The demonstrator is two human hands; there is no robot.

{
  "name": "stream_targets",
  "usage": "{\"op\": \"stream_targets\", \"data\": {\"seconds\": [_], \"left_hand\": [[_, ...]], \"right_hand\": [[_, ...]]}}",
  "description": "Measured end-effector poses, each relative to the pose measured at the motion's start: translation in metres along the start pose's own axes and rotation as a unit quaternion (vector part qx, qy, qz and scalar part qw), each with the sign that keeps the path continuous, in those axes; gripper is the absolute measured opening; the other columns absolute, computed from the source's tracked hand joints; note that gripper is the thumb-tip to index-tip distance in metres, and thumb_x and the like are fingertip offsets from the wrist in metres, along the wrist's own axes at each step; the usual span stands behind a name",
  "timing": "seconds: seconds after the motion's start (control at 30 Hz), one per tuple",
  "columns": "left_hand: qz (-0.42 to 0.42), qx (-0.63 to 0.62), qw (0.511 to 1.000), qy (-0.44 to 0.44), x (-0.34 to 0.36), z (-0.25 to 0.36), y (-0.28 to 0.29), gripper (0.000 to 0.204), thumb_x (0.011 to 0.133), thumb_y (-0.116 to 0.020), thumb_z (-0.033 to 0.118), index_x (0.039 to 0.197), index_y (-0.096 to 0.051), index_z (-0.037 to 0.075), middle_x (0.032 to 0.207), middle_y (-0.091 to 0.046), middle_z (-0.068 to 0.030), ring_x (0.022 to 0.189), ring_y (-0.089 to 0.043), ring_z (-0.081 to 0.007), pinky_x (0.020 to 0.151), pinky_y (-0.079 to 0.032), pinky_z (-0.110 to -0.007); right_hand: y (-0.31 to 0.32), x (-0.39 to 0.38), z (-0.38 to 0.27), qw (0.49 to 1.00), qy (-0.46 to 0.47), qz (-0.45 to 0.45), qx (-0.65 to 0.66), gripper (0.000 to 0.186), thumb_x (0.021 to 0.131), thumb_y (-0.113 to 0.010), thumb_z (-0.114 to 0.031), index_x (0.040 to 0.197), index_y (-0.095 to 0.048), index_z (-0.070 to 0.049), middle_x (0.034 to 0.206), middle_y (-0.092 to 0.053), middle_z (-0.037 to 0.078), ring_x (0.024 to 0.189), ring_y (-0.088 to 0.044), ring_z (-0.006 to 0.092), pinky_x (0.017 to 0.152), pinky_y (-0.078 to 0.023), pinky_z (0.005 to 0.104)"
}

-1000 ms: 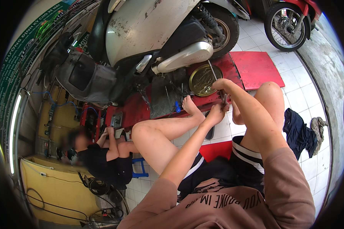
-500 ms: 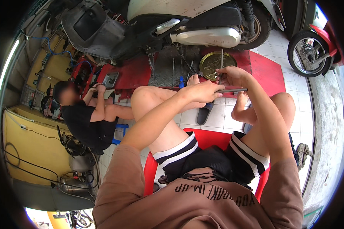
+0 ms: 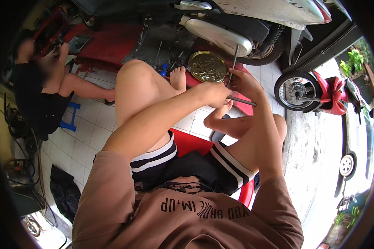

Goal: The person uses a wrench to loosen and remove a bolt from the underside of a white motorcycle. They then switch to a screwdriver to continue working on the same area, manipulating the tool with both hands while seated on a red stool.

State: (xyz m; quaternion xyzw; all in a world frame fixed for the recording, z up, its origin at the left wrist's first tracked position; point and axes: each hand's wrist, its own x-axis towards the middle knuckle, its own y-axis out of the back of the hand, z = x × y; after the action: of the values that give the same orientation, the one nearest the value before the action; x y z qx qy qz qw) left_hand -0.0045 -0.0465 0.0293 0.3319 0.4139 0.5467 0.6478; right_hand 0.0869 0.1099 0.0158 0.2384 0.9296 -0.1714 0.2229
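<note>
Metal rod point(image 3: 235, 59) | aimed toward silver scooter cover point(image 3: 218, 36), can't tell if touching, right of round gold tray point(image 3: 190, 61) | gripped in right hand point(image 3: 246, 83), with dark bar point(image 3: 242, 101) gripped in left hand point(image 3: 217, 93) | could slip under uneven pull, scraping cover or tipping tray

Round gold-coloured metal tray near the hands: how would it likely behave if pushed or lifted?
The tray would probably slide rather than roll, since it lies flat. Its raised rim and metallic look suggest it is stiff. The glossy inside may be wet; if so, tilting could spill liquid.
</note>
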Motion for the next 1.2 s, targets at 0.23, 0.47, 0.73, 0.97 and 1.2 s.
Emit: {"op": "stream_targets", "data": {"seconds": [0.23, 0.47, 0.73, 0.97, 1.2], "left_hand": [[0.06, 0.019, 0.998, 0.023, 0.002, -0.02, 0.007, 0.023, 0.082, -0.06, 0.021, 0.099, -0.063, 0.007, 0.096, -0.065, -0.0187, 0.094, -0.063, -0.0346, 0.08, -0.05, -0.045], [0.141, 0.022, 0.985, 0.094, 0.005, -0.034, 0.009, 0.022, 0.072, -0.067, 0.019, 0.092, -0.071, 0.009, 0.095, -0.068, -0.0113, 0.094, -0.066, -0.0263, 0.076, -0.052, -0.037], [0.235, -0.027, 0.965, 0.109, -0.005, -0.028, 0.027, 0.015, 0.07, -0.065, 0.01, 0.083, -0.071, 0.006, 0.088, -0.069, -0.0125, 0.087, -0.068, -0.0258, 0.071, -0.053, -0.035], [0.273, -0.044, 0.956, 0.094, -0.014, -0.028, 0.034, 0.015, 0.069, -0.063, 0.007, 0.081, -0.071, 0.005, 0.083, -0.068, -0.0154, 0.083, -0.068, -0.0275, 0.071, -0.054, -0.036], [0.204, -0.055, 0.977, -0.029, -0.023, -0.023, 0.041, 0.019, 0.069, -0.067, 0.014, 0.083, -0.069, 0.001, 0.082, -0.068, -0.0162, 0.082, -0.067, -0.0303, 0.073, -0.053, -0.04]], "right_hand": [[-0.012, 0.015, -0.022, 0.999, 0.022, -0.046, -0.014, 0.026, 0.092, -0.053, -0.025, 0.106, -0.058, -0.003, 0.095, -0.064, 0.011, 0.088, -0.059, 0.0229, 0.084, -0.046, 0.0373], [-0.035, 0.031, -0.043, 0.997, 0.021, -0.065, -0.025, 0.034, 0.093, -0.052, -0.023, 0.117, -0.052, 0.001, 0.111, -0.06, 0.014, 0.101, -0.057, 0.0246, 0.094, -0.041, 0.0389], [-0.024, 0.046, -0.054, 0.992, 0.009, -0.124, 0.01, 0.041, 0.095, -0.046, -0.025, 0.125, -0.045, 0.003, 0.123, -0.055, 0.016, 0.112, -0.052, 0.0256, 0.101, -0.036, 0.0362], [-0.042, 0.032, -0.06, 0.992, 0.016, -0.122, 0.008, 0.045, 0.095, -0.045, -0.03, 0.127, -0.045, 0.002, 0.124, -0.054, 0.016, 0.113, -0.051, 0.0247, 0.102, -0.035, 0.0369], [-0.038, 0.0, -0.041, 0.999, 0.011, -0.04, -0.02, 0.032, 0.094, -0.045, -0.021, 0.114, -0.053, 0.002, 0.109, -0.061, 0.012, 0.1, -0.057, 0.019, 0.09, -0.043, 0.0346]]}}
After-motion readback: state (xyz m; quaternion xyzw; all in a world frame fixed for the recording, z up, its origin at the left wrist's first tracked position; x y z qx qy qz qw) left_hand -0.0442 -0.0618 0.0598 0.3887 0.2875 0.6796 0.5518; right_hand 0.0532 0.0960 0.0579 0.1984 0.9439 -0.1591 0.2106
